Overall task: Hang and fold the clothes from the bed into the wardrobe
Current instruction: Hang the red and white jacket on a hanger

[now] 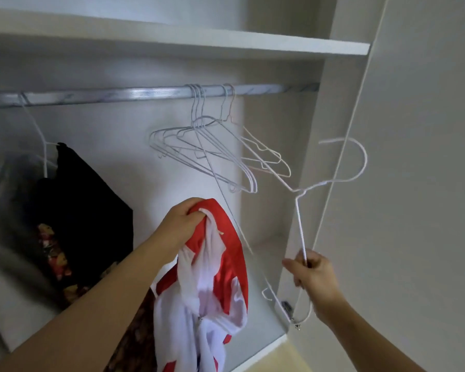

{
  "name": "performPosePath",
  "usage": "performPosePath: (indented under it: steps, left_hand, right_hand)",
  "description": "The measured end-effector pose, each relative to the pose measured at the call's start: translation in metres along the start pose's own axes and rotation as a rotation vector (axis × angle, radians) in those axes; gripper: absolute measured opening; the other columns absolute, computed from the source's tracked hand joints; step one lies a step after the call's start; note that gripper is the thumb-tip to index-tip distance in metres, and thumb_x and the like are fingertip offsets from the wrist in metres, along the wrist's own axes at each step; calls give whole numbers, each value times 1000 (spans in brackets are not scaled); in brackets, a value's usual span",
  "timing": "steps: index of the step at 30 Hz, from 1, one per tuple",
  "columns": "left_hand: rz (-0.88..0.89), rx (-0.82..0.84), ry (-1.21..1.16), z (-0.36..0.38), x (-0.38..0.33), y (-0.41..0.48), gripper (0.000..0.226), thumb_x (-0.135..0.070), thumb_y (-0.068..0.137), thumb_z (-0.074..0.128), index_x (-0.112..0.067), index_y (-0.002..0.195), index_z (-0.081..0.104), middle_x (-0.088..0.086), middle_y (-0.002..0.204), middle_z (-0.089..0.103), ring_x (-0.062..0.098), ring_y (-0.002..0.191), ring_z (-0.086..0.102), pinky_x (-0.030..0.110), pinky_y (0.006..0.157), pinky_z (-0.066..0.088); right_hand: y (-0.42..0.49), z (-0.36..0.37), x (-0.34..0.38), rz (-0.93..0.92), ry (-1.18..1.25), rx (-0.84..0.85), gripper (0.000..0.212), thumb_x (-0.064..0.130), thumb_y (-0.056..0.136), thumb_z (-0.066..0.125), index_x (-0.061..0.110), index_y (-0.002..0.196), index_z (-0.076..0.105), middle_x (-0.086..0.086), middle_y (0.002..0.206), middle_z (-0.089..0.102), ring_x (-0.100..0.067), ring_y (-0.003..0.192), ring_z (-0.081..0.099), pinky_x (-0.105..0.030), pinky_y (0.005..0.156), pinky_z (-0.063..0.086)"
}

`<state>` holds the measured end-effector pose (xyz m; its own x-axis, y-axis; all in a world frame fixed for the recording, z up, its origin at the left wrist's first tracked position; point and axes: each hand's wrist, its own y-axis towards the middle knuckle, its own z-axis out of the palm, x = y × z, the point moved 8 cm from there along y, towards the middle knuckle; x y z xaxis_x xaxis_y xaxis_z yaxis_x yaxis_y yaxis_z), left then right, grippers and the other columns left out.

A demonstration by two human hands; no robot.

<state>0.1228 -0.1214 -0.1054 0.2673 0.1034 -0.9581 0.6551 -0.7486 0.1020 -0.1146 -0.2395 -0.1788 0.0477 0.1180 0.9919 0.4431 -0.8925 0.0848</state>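
My left hand (181, 222) grips a bunched red and white garment (212, 277) that hangs down in front of the open wardrobe. My right hand (310, 272) holds a white wire hanger (300, 218) by one arm, its hook up near the wardrobe's right side panel, clear of the rail. The metal rail (134, 93) runs across the wardrobe under a white shelf (226, 42). Several empty wire hangers (212, 151) hang from the rail at the middle. At the left a black garment with a floral print (86, 210) hangs on another hanger.
The wardrobe's right side panel (314, 157) and an open white door (414, 183) stand close beside my right hand. A grey garment (8, 200) hangs at the far left. The wardrobe's floor board (263, 342) shows below the garment.
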Motion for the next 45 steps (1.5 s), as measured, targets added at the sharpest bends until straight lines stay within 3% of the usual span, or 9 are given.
performPosePath:
  steps: [5, 9, 16, 26, 30, 33, 37, 40, 45]
  left_hand:
    - [-8, 24, 118, 56, -13, -31, 27, -7, 90, 46, -29, 88, 63, -10, 89, 63, 12, 87, 60, 23, 78, 45]
    - [-43, -4, 230, 80, -12, -53, 23, -11, 91, 45, -19, 104, 62, 1, 102, 62, 23, 97, 57, 36, 92, 47]
    - [-190, -85, 371, 100, -1, -70, 5, -16, 93, 42, -17, 97, 45, -1, 83, 47, 13, 72, 45, 26, 61, 38]
    - [-604, -22, -441, 129, 2, -82, 30, -4, 82, 44, -3, 54, 55, 13, 56, 54, 27, 60, 51, 32, 65, 44]
    - [-458, -28, -236, 128, -23, -71, 9, -3, 77, 52, -2, 68, 53, 17, 71, 51, 30, 64, 50, 33, 67, 41]
    - [-57, -185, 268, 112, -54, -63, 14, -13, 82, 62, -11, 74, 51, 4, 73, 53, 24, 74, 49, 27, 67, 36]
    - [281, -82, 542, 133, -82, -80, 9, -15, 81, 65, -18, 80, 56, 0, 78, 59, 23, 77, 54, 23, 66, 35]
    - [390, -11, 550, 145, -88, -93, 13, -6, 78, 64, -12, 89, 67, 4, 87, 65, 19, 82, 57, 19, 69, 39]
    - [395, 211, 260, 167, -92, -115, 22, -3, 73, 70, -21, 85, 73, -27, 68, 63, -13, 63, 57, 1, 61, 42]
  right_hand:
    - [-26, -62, 5, 44, 297, -16, 22, -7, 83, 56, 8, 68, 52, 0, 49, 44, -11, 43, 39, -21, 43, 34]
    - [-43, -112, -6, 104, 214, -170, 36, 15, 91, 56, 12, 60, 39, 5, 42, 31, -9, 35, 26, -19, 36, 24]
    - [-71, -159, -9, 92, 343, -176, 48, 12, 93, 52, 17, 50, 30, 8, 40, 25, -7, 34, 18, -15, 35, 18]
    - [-82, -184, 0, 75, 241, -74, 55, 1, 89, 51, 21, 40, 34, 4, 40, 25, -10, 33, 18, -14, 36, 18]
    - [-80, -188, 1, 91, 156, -74, 55, 0, 88, 52, 19, 38, 38, 4, 40, 29, -8, 32, 21, -14, 35, 17]
    - [-78, -188, 6, 84, 83, -110, 52, 0, 87, 52, 19, 41, 37, 4, 39, 31, -8, 31, 22, -14, 34, 17]
    - [-77, -168, 12, 85, -30, -54, 51, 10, 89, 54, 18, 41, 40, 1, 43, 33, -10, 35, 25, -18, 34, 20]
    - [-78, -150, 15, 99, -55, -32, 45, 15, 89, 55, 17, 46, 41, 2, 40, 33, -10, 35, 25, -17, 35, 22]
    - [-78, -111, 23, 90, 27, 1, 40, 12, 91, 53, 10, 53, 42, 3, 37, 33, -10, 32, 26, -16, 35, 22]
